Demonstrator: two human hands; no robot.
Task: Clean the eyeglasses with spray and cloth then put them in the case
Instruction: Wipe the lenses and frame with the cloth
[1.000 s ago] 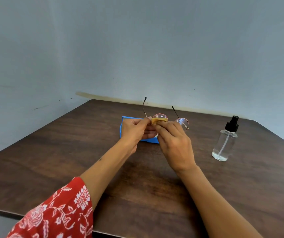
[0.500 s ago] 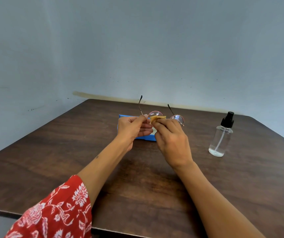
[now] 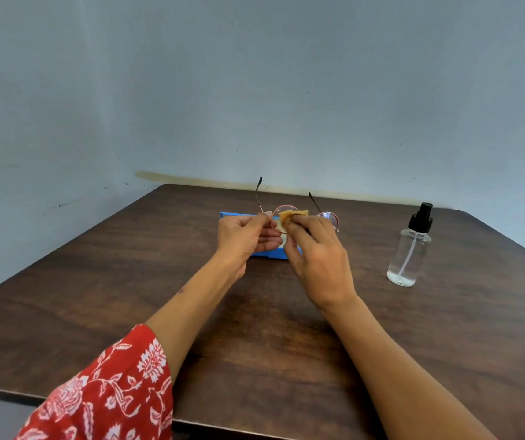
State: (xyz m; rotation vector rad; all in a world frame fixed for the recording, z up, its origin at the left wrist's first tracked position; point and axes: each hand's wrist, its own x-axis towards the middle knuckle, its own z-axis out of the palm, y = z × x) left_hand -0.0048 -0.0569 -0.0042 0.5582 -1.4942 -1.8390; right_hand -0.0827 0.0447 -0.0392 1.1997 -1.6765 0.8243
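Round thin-rimmed eyeglasses (image 3: 329, 217) are held above the table with both temples pointing away from me. My left hand (image 3: 245, 238) pinches the frame at its left hinge. My right hand (image 3: 316, 262) presses a small yellow cloth (image 3: 291, 215) against the left lens, fingers closed on the cloth. The right lens shows beyond my right knuckles. Under the hands lies the blue case (image 3: 232, 215), mostly hidden by them; only its left end and front edge show. A clear spray bottle (image 3: 408, 252) with a black pump stands upright to the right, apart from both hands.
Everything sits on a dark wooden table (image 3: 127, 296) pushed into a corner of pale grey walls (image 3: 254, 90). The table's near edge runs across the bottom left. A red floral sleeve (image 3: 108, 392) covers my left upper arm.
The hands and glasses stay together with the cloth on the left lens, shifting only slightly in the frame as the view moves. The bottle and case have not moved on the table.
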